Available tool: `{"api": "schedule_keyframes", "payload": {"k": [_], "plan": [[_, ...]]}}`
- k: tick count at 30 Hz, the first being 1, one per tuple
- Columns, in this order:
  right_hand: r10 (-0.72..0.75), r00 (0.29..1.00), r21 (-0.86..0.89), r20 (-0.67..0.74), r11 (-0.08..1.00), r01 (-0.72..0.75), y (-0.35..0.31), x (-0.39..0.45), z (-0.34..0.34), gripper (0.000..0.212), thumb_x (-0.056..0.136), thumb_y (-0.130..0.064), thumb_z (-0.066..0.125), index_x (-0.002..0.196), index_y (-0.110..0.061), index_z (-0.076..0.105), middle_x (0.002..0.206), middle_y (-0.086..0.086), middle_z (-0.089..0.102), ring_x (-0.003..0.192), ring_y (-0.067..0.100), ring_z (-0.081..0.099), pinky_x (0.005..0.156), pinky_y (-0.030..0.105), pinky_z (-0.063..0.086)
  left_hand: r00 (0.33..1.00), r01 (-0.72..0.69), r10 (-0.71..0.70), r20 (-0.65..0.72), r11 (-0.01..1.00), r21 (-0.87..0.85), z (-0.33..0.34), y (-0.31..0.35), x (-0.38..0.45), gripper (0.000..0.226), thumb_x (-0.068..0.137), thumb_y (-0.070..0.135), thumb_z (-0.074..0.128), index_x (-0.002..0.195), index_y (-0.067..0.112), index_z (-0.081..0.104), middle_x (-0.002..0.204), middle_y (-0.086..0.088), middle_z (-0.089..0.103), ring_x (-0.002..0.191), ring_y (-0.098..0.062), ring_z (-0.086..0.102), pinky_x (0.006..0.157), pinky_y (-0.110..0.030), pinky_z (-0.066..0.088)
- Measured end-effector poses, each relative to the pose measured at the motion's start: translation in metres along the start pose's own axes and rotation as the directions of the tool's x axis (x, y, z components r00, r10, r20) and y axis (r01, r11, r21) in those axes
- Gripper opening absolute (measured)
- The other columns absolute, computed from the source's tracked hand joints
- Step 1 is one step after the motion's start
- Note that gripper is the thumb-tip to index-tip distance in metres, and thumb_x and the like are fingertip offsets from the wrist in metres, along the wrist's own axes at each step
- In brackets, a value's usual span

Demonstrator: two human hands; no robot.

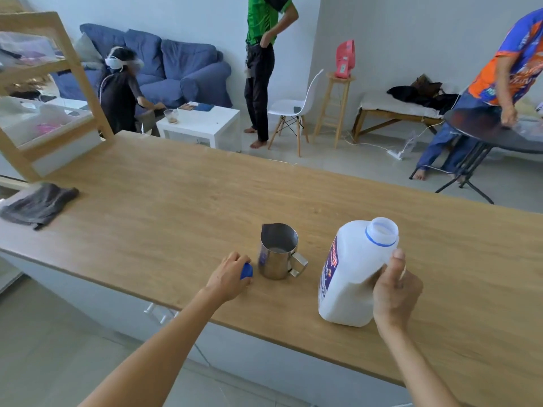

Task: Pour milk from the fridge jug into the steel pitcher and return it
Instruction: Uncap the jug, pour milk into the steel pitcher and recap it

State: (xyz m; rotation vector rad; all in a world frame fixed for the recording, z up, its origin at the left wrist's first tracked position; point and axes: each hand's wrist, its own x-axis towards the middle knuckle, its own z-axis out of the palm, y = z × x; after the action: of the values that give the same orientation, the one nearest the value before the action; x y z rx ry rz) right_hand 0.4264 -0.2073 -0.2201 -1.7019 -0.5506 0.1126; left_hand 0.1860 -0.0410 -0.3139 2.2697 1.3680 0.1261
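Blue cap sits in the left hand, whose grip curls around it just left of the pitcher. Right of the pitcher, the right hand grasps the handle of the open milk jug, which stands upright on the wooden table. A little milk lies inside the pitcher.

A glossy steel pitcher and matt white plastic jug stand on a smooth wood-grain counter.
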Motion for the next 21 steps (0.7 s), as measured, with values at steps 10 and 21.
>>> {"api": "schedule_keyframes", "payload": {"k": [10,21], "plan": [[-0.026,0.997,-0.096,0.074,0.995,0.033,-0.021,0.018,0.012,0.058,0.076,-0.068,0.040,0.053,-0.019,0.021,0.046,-0.007,0.024,0.036,0.007,0.026,0.037,0.017,0.022,0.986,0.024,-0.010,-0.166,0.996,0.082,0.015,-0.068,0.008,0.058,0.101,0.045,0.024,0.154,0.023,0.013,0.162,0.006,0.006,0.149,-0.012,0.002,0.121,-0.034,0.004],[-0.032,0.928,-0.465,0.372,0.859,0.216,-0.043,0.046,0.017,0.064,0.065,-0.080,0.038,0.052,-0.022,0.015,0.040,-0.011,0.014,0.040,0.010,0.016,0.045,0.027,0.017,0.986,0.022,-0.001,-0.164,0.992,0.124,0.023,-0.071,0.038,0.063,0.097,0.054,0.015,0.153,0.027,0.001,0.161,0.009,-0.006,0.148,-0.008,-0.007,0.122,-0.037,0.000]]}}
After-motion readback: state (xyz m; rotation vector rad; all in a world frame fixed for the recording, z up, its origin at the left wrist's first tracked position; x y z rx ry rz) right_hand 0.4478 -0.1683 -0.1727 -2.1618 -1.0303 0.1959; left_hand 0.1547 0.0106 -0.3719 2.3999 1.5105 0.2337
